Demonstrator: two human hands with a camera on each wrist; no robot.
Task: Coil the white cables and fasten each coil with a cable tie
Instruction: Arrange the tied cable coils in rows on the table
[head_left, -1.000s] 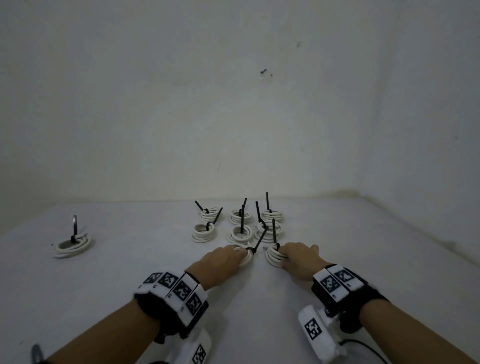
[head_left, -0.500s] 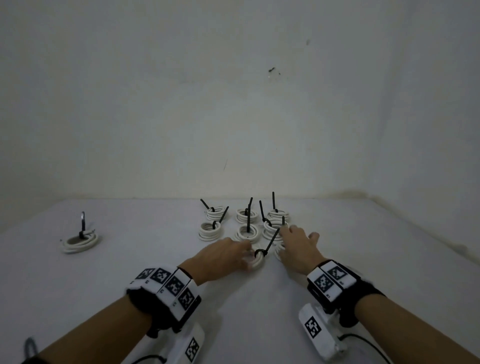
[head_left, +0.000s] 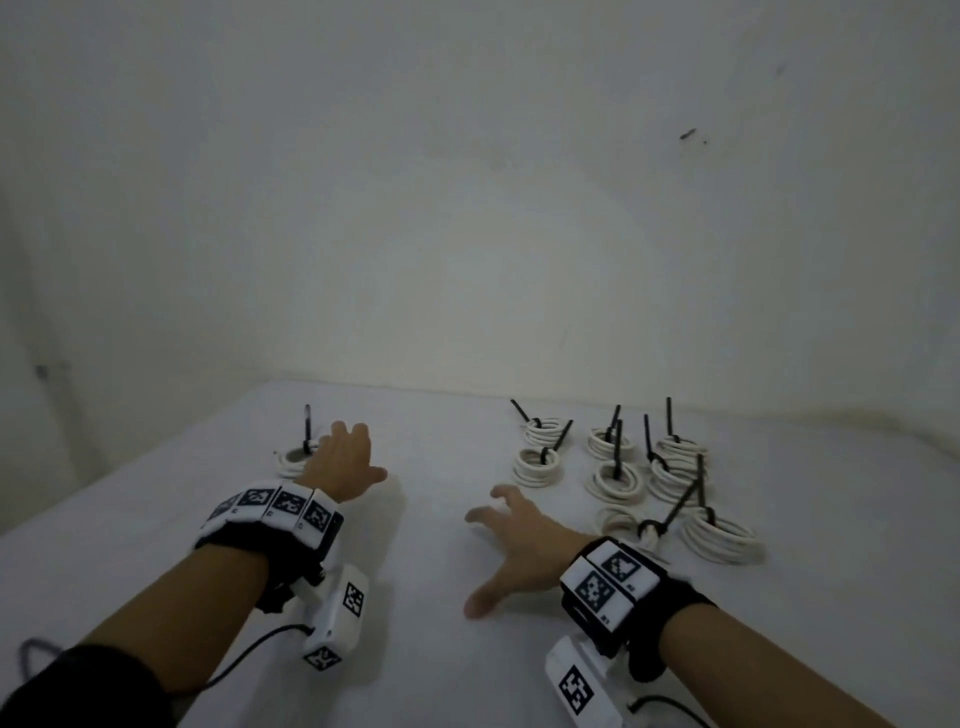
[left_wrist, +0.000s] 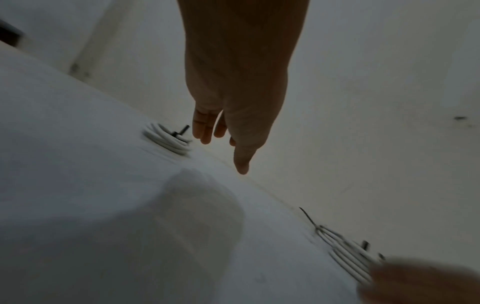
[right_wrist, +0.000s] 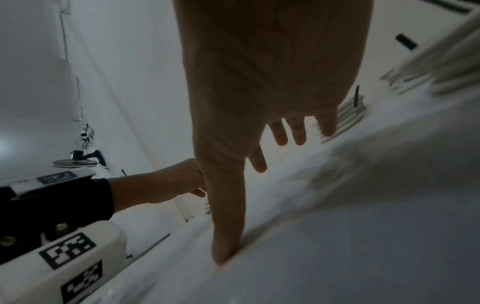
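**Over the white table, both hands spread and holding nothing**

Above the far-left part of the white cloth-covered table (head_left: 156, 545), the left hand (head_left: 345, 462) is stretched forward with its fingers straight and slightly apart, gripping nothing; in the left wrist view its fingertips (left_wrist: 205, 135) hang just beside a lone coil of white cable (head_left: 293, 460), and whether they touch it cannot be told; that coil (left_wrist: 166, 142) lies flat on the table with a black cable tie (head_left: 307, 428) standing upright from its rim. To the right of that hand, well apart from it, the right hand (head_left: 519, 551) lies palm down with fingers splayed wide and thumb pointing back toward the person; the right wrist view shows the thumb tip (right_wrist: 223, 251) pressed on the cloth while the other fingers are straight and apart, holding nothing. Just right of this hand's wrist sits the nearest white coil (head_left: 623, 522), its black tie (head_left: 670, 512) slanting up and to the right; further right lies another tied coil (head_left: 722, 538); beyond the hand, toward the wall, stands a cluster of tied white coils (head_left: 615, 462) in rough rows, each with a black tie tail poking upward, some upright, some tilted. Both wrists carry black straps with white marker blocks (head_left: 280, 506); a pale plain wall (head_left: 467, 208) rises behind the table.
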